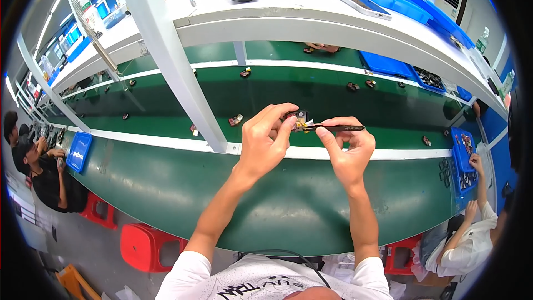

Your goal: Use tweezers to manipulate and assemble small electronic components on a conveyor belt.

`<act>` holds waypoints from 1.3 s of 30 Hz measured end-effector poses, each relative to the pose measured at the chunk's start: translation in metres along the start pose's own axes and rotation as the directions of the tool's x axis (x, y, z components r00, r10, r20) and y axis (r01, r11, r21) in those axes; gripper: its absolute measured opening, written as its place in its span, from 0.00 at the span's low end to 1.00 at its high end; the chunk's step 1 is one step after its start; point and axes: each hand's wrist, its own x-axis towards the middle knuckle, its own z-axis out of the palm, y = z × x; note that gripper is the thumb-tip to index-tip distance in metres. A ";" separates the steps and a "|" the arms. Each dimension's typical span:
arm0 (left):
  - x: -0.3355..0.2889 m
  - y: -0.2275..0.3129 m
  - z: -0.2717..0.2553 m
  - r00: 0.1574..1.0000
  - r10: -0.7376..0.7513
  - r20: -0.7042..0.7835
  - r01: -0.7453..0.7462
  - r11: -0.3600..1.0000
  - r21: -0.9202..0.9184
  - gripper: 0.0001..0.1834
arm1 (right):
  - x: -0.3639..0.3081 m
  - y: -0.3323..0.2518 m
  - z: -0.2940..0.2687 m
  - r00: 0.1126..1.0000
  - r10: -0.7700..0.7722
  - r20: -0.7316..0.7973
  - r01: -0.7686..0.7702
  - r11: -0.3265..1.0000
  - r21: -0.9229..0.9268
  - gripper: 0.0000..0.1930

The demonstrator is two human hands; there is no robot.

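- Your left hand [264, 140] — pinching small electronic module [301, 116], right of white post [175, 69]
- Your right hand [352, 153] — gripping black tweezers [347, 128], farther right of post

1. From my end, I take this for a factory assembly room.
2. I see a long green worktop [302, 203] and, beyond it, a green strip [300, 86] dotted with small parts [236, 120].
3. People [47, 180] work at both ends, near blue trays [79, 153].
4. Red stools [139, 246] line the near edge.
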 end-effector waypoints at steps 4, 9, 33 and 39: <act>0.000 0.002 0.001 1.000 -0.012 -0.008 0.012 1.000 0.004 0.09 | 0.001 0.000 0.000 1.000 -0.003 -0.007 0.003 1.000 -0.022 0.04; -0.001 0.007 0.000 1.000 -0.027 0.000 0.027 1.000 0.000 0.08 | 0.001 0.002 -0.001 1.000 0.019 0.006 -0.019 1.000 -0.021 0.05; -0.005 0.004 0.004 0.998 0.068 0.016 -0.067 0.997 -0.024 0.10 | 0.008 0.001 -0.011 0.934 0.324 0.148 -0.354 0.895 0.272 0.07; -0.004 0.003 0.003 0.999 0.022 0.038 -0.020 0.998 -0.059 0.10 | 0.008 0.000 -0.013 0.928 0.334 0.164 -0.367 0.897 0.248 0.07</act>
